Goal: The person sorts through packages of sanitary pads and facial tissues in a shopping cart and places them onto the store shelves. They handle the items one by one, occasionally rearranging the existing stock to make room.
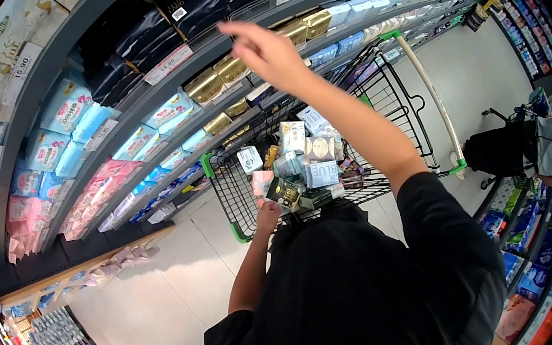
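My right hand [260,47] is raised in front of the upper shelf, index finger stretched out and the other fingers partly curled, with nothing in it. It is nearest to the black soft packs [198,13] and a 15.90 price tag [168,64]. Gold packs [205,87] lie on the shelf just below. Down at the cart's near side, my left hand [268,216] is closed on the edge of a dark green pack [284,192] with gold print; part of its grip is hidden. The shopping cart [224,191] holds several packs, among them a blue-and-white pack [322,174].
Curved shelves of tissue packs run along the left and top, with pink packs [103,194] lower down. The cart's pale handle [427,85] is on the right. Beyond it is a person in dark clothing [500,148]. More stocked shelves [538,257] stand at lower right.
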Demonstrator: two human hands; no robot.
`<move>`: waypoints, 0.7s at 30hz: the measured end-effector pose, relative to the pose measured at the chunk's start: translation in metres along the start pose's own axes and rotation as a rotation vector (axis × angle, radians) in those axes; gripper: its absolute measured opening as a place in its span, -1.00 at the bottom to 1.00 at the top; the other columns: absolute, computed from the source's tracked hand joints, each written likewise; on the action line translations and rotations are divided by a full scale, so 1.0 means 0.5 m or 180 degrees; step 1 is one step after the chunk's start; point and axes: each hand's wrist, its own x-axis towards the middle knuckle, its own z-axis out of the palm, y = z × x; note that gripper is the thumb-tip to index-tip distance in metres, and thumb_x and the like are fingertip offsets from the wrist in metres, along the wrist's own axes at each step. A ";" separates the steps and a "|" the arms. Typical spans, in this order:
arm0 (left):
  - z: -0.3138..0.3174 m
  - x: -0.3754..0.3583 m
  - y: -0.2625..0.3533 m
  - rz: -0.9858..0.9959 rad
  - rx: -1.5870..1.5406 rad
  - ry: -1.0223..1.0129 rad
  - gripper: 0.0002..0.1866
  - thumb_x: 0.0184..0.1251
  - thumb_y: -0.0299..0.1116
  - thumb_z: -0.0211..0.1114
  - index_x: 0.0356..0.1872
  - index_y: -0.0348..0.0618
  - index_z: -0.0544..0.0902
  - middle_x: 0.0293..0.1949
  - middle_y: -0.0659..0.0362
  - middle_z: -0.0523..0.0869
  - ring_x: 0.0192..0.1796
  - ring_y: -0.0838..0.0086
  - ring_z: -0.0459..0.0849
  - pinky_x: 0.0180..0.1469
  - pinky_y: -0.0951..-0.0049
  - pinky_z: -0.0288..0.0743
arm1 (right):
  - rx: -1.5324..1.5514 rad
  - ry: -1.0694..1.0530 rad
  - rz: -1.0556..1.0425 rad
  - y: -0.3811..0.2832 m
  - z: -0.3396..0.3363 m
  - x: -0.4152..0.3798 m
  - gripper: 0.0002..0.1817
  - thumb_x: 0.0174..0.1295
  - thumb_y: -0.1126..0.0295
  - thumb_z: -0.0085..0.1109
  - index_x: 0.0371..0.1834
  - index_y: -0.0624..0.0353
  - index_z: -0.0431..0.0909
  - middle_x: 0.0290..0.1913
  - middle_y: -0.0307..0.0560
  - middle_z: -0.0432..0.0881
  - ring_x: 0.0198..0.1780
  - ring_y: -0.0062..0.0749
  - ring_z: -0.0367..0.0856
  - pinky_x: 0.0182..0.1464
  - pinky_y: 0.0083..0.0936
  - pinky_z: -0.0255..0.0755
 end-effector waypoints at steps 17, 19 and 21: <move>-0.005 -0.029 -0.004 -0.0103 0.0040 -0.0266 -0.54 0.22 -0.14 0.33 0.01 -0.27 0.54 -0.26 0.01 0.73 -0.18 0.23 0.73 -0.11 0.33 0.55 | -0.0949 -0.3188 0.3261 0.343 0.066 -0.877 -0.16 -0.02 -0.20 0.32 0.13 0.33 0.48 0.06 0.20 0.59 0.13 0.05 0.55 0.16 -0.22 0.43; 0.003 -0.016 -0.019 -0.0073 -0.0069 -0.0286 -0.54 0.22 -0.14 0.33 0.02 -0.27 0.54 -0.25 0.02 0.73 -0.17 0.25 0.73 -0.10 0.34 0.56 | -0.1302 -0.3484 0.3893 0.303 0.101 -0.860 -0.03 -0.12 -0.26 0.37 0.23 0.28 0.42 0.23 0.25 0.47 0.22 0.13 0.48 0.23 -0.14 0.40; 0.002 -0.008 -0.018 -0.0072 -0.0156 -0.0279 -0.54 0.23 -0.14 0.33 0.02 -0.27 0.53 -0.23 0.02 0.73 -0.17 0.27 0.73 -0.09 0.35 0.56 | -0.1350 -0.3614 0.4066 0.281 0.131 -0.860 0.09 -0.18 -0.31 0.38 0.31 0.29 0.33 0.31 0.25 0.38 0.26 0.16 0.44 0.26 -0.11 0.37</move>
